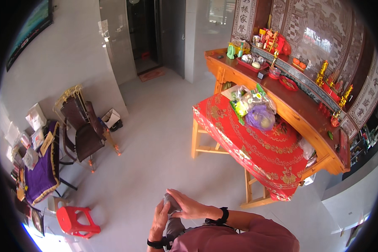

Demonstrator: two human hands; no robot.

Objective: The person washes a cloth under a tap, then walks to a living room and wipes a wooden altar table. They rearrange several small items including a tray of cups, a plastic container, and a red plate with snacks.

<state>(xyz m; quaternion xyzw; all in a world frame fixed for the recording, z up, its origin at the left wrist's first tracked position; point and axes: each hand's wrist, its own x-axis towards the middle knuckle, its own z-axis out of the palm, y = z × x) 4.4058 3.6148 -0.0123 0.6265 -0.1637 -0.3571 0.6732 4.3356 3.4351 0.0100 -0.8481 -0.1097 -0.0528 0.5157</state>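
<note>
My left hand (159,217) and my right hand (190,206) meet low in the picture, in front of my body. Between them is a small grey thing (173,203), with my fingers and palms pressed around it. Its kind cannot be told, since the hands cover much of it. Black bands circle both wrists. Below lie grey trousers (175,226) and a maroon shirt (226,237). Ahead to the right stands a table under a red cloth with gold patterns (258,148). On it rest a purple plastic bag (260,118) and a clear bag (253,99) with green produce.
A long wooden altar table (305,110) backs the red-covered one, bearing trays, fruit and gold ornaments. To the left are a dark armchair (86,138), a purple-draped table (41,181) with packages, and a red plastic stool (77,220). A doorway (144,34) lies ahead.
</note>
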